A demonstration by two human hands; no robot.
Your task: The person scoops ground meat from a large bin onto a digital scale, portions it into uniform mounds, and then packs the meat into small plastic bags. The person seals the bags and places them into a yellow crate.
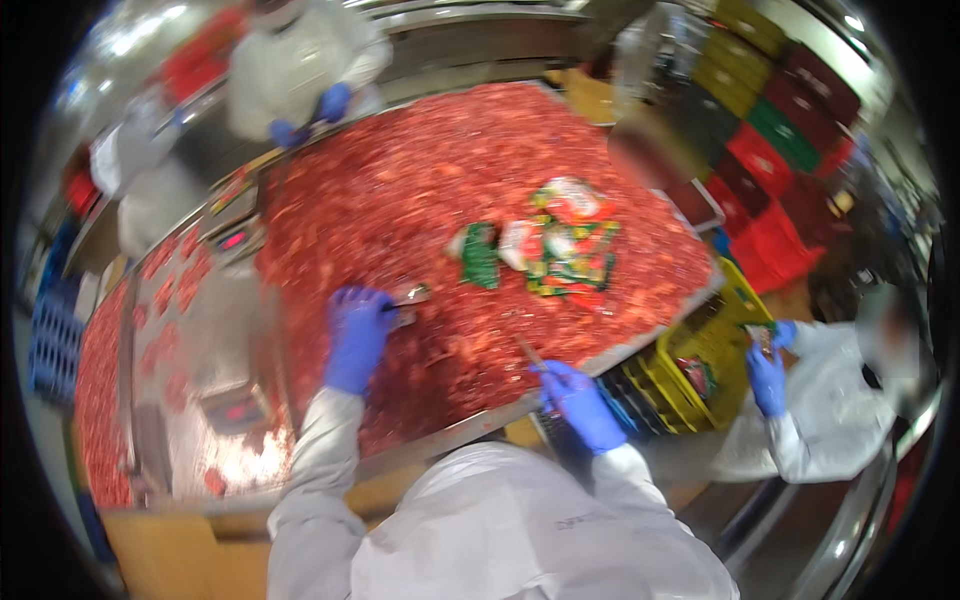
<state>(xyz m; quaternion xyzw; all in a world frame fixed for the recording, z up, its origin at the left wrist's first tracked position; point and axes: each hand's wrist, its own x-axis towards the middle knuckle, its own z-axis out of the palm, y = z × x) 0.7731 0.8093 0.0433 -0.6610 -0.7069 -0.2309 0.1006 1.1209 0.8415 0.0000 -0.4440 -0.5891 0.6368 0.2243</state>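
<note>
My left hand [357, 336], in a blue glove, is closed around the dark handle of a metal scoop or spoon [412, 294] over the red meat. Blur hides the tool's exact shape. At the table's near edge my right hand [579, 401], also blue-gloved, grips a thin, stick-like tool [529, 349] that points up and left over the meat; its kind is unclear. Small pieces of raw red meat [450, 172] cover the wide table before me. On the meat, right of centre, lie several printed plastic packets [566, 244] and a green packet [480, 255].
Left is a steel work surface [232, 330] with two scales [234, 409] and meat clumps. A co-worker [825, 397] at right holds a small packet beside a yellow crate [705, 360]. Another person [304, 67] stands across the table. Coloured crates [780, 135] are stacked behind.
</note>
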